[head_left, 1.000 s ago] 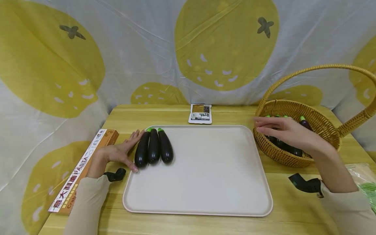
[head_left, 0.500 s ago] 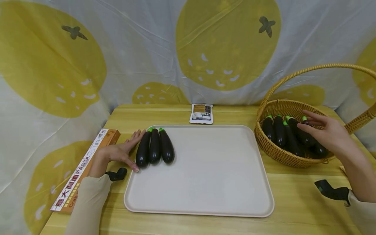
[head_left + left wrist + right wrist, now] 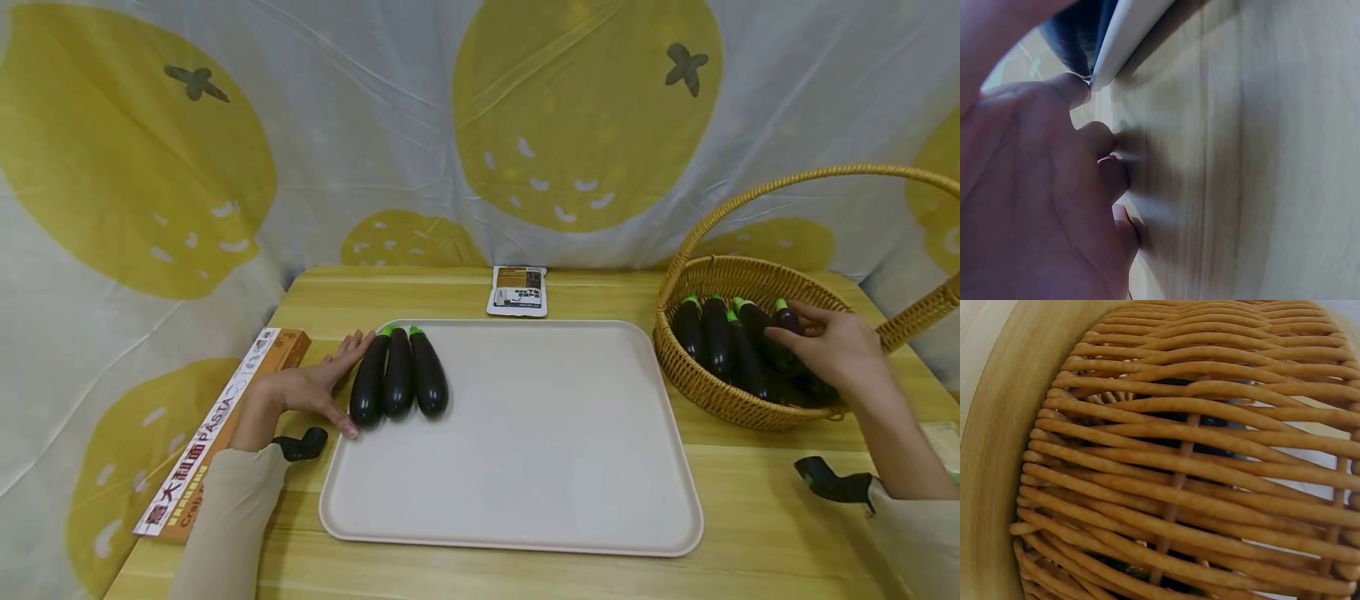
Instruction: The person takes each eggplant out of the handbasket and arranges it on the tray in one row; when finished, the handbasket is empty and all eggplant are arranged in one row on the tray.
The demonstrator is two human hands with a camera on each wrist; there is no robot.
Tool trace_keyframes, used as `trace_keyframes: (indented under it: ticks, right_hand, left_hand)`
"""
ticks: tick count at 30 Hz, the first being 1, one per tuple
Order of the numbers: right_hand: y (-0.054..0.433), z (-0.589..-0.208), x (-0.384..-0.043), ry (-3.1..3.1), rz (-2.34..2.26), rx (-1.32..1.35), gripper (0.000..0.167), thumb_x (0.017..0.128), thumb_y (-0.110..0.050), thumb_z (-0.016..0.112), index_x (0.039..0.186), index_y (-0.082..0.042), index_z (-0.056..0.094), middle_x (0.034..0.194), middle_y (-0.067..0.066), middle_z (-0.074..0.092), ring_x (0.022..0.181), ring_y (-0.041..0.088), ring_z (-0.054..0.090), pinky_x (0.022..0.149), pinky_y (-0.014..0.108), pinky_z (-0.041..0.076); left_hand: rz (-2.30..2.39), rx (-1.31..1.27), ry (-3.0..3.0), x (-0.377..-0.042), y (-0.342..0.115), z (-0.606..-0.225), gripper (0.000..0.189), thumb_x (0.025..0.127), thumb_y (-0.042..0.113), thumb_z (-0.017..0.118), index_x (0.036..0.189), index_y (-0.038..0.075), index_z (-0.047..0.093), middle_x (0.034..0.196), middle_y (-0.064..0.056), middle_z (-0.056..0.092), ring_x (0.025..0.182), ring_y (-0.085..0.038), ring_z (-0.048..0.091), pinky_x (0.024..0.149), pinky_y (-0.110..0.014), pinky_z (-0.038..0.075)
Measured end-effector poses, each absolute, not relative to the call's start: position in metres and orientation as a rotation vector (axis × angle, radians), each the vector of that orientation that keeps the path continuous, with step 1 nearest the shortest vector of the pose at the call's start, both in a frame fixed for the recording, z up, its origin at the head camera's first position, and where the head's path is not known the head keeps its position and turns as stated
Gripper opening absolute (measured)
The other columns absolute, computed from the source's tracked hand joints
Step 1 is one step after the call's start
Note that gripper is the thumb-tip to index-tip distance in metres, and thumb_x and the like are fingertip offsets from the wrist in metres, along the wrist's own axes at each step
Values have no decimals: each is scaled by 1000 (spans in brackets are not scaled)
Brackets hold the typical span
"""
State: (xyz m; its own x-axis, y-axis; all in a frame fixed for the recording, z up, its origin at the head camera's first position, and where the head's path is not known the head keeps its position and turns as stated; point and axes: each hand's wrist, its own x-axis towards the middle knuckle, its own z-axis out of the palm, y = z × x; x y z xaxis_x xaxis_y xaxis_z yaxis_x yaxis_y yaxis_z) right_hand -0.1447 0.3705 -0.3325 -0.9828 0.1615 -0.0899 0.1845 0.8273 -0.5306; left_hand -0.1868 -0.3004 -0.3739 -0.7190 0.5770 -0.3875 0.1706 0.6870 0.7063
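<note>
Three dark eggplants with green tops lie side by side at the left end of a white tray. My left hand rests with spread fingers along the tray's left edge, thumb by the nearest eggplant's lower end; in the left wrist view its fingertips meet the wooden table. Inside the wicker basket at the right are several more eggplants. My right hand reaches in and pinches one eggplant near its green top. Basket weave hides that hand in the right wrist view.
The basket's tall handle arches over the right side. A pasta box lies left of the left forearm. Behind the tray sits a small white packet, near a lemon-print cloth. A plastic bag shows at the right edge.
My right hand has moved right and down from over the basket's left part, and its fingers have closed on an eggplant there. The left hand stays beside the three eggplants.
</note>
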Motion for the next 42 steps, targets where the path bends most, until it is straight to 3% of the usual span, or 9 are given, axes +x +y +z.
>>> trace_keyframes:
  ticks: [26, 42]
  right_hand:
    - [366, -348, -157, 3077, -677, 285, 56, 102, -27, 60, 139, 15, 52, 126, 38, 59, 117, 67, 47, 96, 74, 39]
    - [365, -348, -157, 3076, -712, 288, 53, 101, -22, 58, 137, 17, 53, 123, 40, 62, 116, 66, 48, 95, 72, 41]
  left_hand:
    - [868, 549, 2291, -188, -300, -374, 152, 66, 25, 99, 166, 15, -15, 166, -25, -32, 152, -49, -31, 115, -81, -12]
    - [876, 544, 2289, -187, -299, -372, 151, 66, 24, 99, 166, 13, -14, 166, -26, -32, 152, -49, -31, 114, -81, -11]
